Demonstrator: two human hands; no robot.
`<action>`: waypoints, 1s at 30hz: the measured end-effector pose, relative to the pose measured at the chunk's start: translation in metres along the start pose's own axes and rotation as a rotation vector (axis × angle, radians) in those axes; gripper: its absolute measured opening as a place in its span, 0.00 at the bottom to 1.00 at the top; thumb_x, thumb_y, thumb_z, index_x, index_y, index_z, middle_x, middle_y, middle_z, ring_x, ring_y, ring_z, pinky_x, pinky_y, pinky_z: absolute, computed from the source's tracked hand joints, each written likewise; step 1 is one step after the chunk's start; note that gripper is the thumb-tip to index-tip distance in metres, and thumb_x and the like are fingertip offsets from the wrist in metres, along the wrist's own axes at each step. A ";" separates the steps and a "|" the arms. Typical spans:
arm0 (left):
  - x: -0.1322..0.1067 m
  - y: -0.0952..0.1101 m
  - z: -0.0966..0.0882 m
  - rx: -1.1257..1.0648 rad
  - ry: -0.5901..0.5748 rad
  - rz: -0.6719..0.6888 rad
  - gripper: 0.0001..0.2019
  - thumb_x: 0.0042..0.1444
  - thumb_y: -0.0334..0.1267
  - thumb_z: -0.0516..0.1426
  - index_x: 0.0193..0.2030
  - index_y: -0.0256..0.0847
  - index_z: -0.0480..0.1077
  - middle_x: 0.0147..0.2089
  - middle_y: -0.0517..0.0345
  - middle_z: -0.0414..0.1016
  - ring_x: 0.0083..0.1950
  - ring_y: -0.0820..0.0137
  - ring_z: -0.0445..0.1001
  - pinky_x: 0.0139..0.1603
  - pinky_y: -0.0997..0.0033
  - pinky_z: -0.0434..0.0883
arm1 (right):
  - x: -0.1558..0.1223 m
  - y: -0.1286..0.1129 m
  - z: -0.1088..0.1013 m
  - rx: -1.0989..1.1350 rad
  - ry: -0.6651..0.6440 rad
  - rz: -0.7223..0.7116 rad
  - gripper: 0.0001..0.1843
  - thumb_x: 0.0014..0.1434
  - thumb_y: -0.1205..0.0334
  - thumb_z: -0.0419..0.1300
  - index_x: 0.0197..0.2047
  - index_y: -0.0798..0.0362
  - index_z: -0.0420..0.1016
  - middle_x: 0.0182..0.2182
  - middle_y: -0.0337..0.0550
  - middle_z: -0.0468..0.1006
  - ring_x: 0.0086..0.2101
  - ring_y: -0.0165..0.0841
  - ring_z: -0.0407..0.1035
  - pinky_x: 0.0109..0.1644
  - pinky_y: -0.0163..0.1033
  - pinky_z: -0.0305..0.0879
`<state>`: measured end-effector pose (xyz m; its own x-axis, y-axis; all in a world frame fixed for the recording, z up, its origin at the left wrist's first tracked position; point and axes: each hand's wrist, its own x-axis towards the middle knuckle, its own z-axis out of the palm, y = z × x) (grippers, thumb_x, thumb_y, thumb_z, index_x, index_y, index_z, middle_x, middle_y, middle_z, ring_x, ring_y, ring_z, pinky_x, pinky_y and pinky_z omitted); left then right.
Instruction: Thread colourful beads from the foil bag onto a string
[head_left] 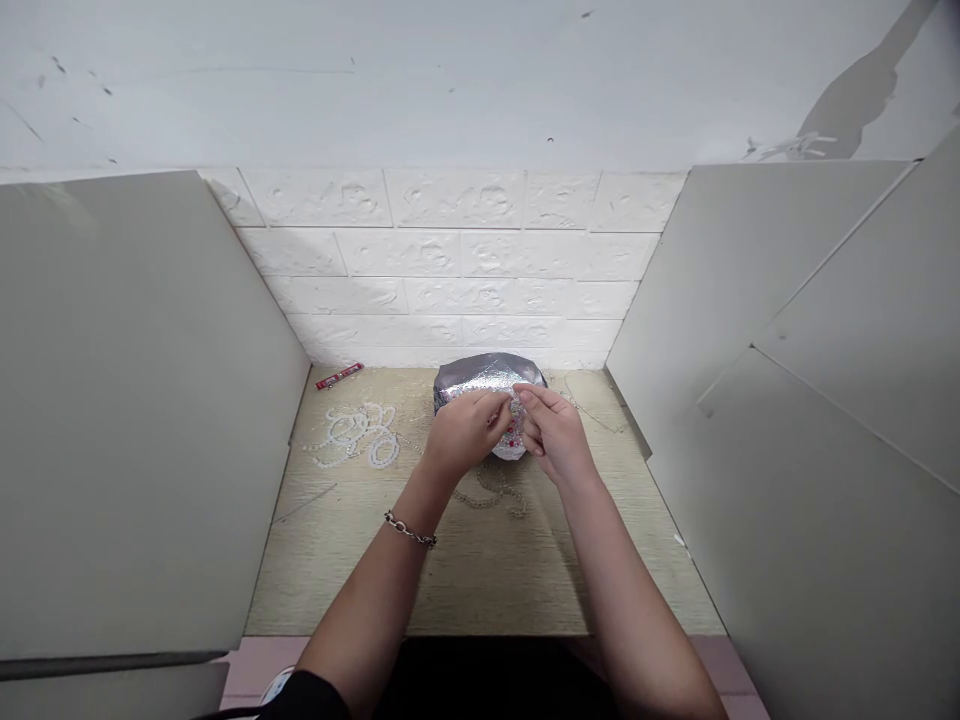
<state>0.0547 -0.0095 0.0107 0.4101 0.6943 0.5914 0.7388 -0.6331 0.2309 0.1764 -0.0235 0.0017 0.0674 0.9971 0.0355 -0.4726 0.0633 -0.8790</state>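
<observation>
Both hands meet above a silvery, shiny pouch (491, 372) at the back middle of the table. Small red and coloured beads (513, 436) show in the gap between them, on or in the pouch. My left hand (465, 430) is closed, thumb and fingertips pinched together. Close beside it, my right hand (555, 430) pinches too, thumb against forefinger. Whatever lies in either pinch is too small to make out. Below the hands, a strand of clear beads (491, 495) curves across the tabletop.
Looped strands of white beads (360, 435) lie on the left of the wooden table (480, 580). A narrow red packet (339, 376) rests at the back left. Grey panels (135, 420) flank both sides, and a white brick-patterned wall (450, 255) closes the back.
</observation>
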 end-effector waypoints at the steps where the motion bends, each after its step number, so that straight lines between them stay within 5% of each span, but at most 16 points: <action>1: 0.000 0.000 0.001 0.010 0.010 -0.002 0.13 0.54 0.38 0.45 0.33 0.40 0.69 0.29 0.56 0.72 0.33 0.73 0.69 0.34 0.76 0.61 | 0.000 0.000 0.000 0.004 0.000 0.004 0.13 0.43 0.57 0.60 0.33 0.55 0.69 0.09 0.25 0.48 0.10 0.17 0.40 0.10 0.25 0.39; 30: -0.003 0.005 0.000 0.012 0.065 -0.005 0.12 0.54 0.39 0.45 0.34 0.41 0.69 0.28 0.60 0.73 0.29 0.76 0.69 0.27 0.78 0.58 | -0.003 -0.004 0.003 0.121 -0.001 0.024 0.11 0.41 0.63 0.62 0.31 0.54 0.67 0.09 0.24 0.51 0.10 0.16 0.39 0.09 0.23 0.37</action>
<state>0.0571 -0.0142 0.0102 0.3711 0.6736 0.6392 0.7471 -0.6254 0.2253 0.1751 -0.0267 0.0066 0.0536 0.9984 0.0159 -0.5763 0.0439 -0.8160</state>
